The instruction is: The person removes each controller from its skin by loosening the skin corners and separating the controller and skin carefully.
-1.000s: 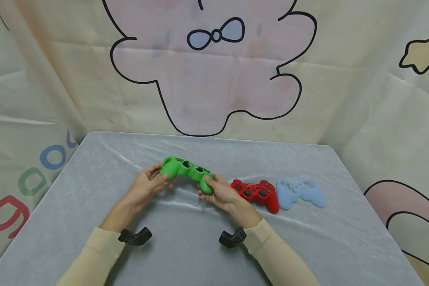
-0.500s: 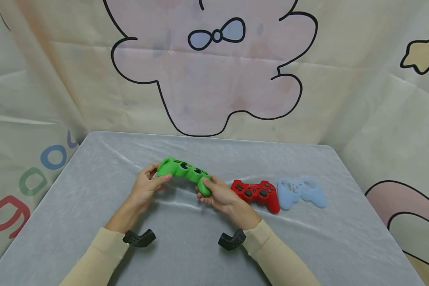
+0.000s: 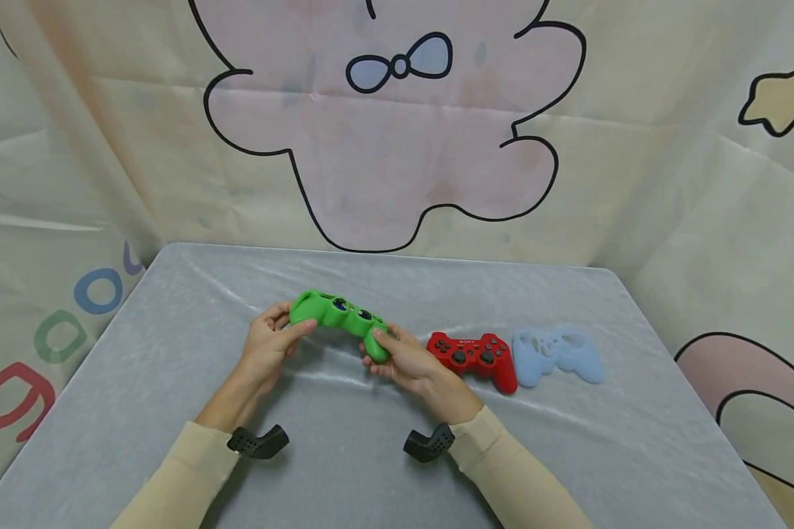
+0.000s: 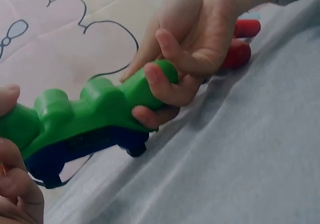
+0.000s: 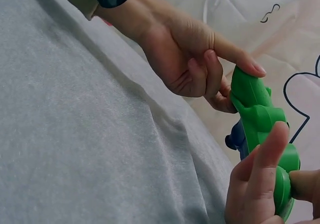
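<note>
Both hands hold a game controller in a green silicone cover [image 3: 336, 311] above the table. My left hand [image 3: 267, 345] pinches its left end, thumb in front and fingers behind. With thumb and fingers, my right hand [image 3: 406, 358] grips the right grip of the controller. Dark round thumbsticks show through the cover in the head view. Dark blue casing of the controller [image 4: 90, 146] is exposed along one side in the left wrist view. Much of the casing is hidden by the green cover.
To the right of my right hand lies a red game controller [image 3: 478, 358]. A pale blue silicone cover [image 3: 548, 357] lies close against it. Grey cloth covers the table [image 3: 344, 455], and a printed curtain [image 3: 635, 184] hangs behind it.
The green-covered controller and both hands have shifted slightly to the left since a second ago. The left thumb lies a little further over the cover. The red controller and pale blue cover stay put.
</note>
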The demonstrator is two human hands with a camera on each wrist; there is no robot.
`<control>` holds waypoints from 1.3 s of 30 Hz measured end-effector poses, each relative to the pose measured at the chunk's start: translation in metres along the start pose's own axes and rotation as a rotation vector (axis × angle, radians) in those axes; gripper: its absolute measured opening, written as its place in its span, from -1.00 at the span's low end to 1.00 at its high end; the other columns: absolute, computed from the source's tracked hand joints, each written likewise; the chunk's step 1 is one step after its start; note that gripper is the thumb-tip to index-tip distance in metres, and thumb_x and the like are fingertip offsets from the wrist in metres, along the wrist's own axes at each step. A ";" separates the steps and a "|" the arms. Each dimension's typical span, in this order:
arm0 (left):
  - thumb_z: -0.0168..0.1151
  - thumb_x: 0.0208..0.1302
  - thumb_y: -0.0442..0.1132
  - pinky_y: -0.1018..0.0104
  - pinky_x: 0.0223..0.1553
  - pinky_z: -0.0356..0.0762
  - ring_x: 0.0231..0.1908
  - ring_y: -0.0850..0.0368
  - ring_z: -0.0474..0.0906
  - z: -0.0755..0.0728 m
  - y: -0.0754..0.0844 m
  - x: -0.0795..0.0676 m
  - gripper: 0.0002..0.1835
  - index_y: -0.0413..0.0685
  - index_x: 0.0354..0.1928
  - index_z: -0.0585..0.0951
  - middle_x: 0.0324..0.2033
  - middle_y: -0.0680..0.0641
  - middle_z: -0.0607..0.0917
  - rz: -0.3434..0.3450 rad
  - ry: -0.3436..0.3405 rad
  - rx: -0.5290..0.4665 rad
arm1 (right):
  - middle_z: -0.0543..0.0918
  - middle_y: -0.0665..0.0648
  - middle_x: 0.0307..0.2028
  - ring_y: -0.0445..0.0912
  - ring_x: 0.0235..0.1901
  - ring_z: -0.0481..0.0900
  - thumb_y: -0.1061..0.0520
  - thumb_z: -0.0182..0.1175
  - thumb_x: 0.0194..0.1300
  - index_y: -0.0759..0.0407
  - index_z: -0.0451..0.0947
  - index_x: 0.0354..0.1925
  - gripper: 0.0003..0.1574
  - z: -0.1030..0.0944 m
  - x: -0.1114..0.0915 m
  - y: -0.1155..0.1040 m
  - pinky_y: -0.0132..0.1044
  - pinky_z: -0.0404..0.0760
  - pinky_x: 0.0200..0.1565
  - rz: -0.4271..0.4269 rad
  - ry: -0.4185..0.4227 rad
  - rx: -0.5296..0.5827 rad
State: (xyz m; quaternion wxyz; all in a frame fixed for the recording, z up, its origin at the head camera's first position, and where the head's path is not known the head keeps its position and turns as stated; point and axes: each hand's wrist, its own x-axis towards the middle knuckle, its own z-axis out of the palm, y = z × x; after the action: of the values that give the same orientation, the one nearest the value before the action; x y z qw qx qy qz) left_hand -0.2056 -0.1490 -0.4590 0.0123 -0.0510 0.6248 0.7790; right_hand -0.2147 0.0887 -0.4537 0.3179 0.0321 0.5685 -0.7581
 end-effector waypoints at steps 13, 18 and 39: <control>0.30 0.32 -0.38 0.51 -0.51 0.32 -0.55 0.36 0.35 -0.007 0.001 -0.014 -0.66 -0.08 0.00 0.37 -0.37 0.20 0.58 -0.159 -0.120 0.093 | 0.52 0.14 -0.14 -0.23 -0.43 0.58 0.09 -0.17 0.66 0.26 -0.15 0.58 -0.28 -0.003 -0.003 0.022 -0.53 0.59 -0.40 -0.002 0.028 0.017; 0.29 0.37 -0.31 0.53 -0.52 0.35 -0.57 0.36 0.40 -0.010 0.004 -0.007 -0.53 -0.18 0.21 0.32 -0.29 0.15 0.58 -0.131 -0.182 0.113 | 0.52 0.17 -0.13 -0.21 -0.41 0.59 0.08 -0.13 0.65 0.21 -0.11 0.58 -0.28 -0.001 -0.002 0.018 -0.51 0.61 -0.39 -0.031 0.068 0.031; 0.34 0.34 -0.30 0.46 -0.59 0.30 -0.68 0.36 0.26 0.001 0.018 -0.007 -0.70 -0.24 -0.04 0.44 -0.56 0.26 0.60 -0.083 0.056 0.132 | 0.57 0.15 -0.18 -0.23 -0.47 0.60 0.09 -0.08 0.63 0.21 -0.05 0.54 -0.31 0.007 0.002 0.007 -0.51 0.59 -0.45 -0.050 0.093 0.035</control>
State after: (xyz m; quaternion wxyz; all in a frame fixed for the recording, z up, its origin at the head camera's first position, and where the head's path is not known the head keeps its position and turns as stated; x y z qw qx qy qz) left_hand -0.2005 -0.1519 -0.4406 0.0305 -0.0975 0.6722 0.7333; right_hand -0.2107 0.0811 -0.4576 0.2715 0.0590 0.5700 -0.7733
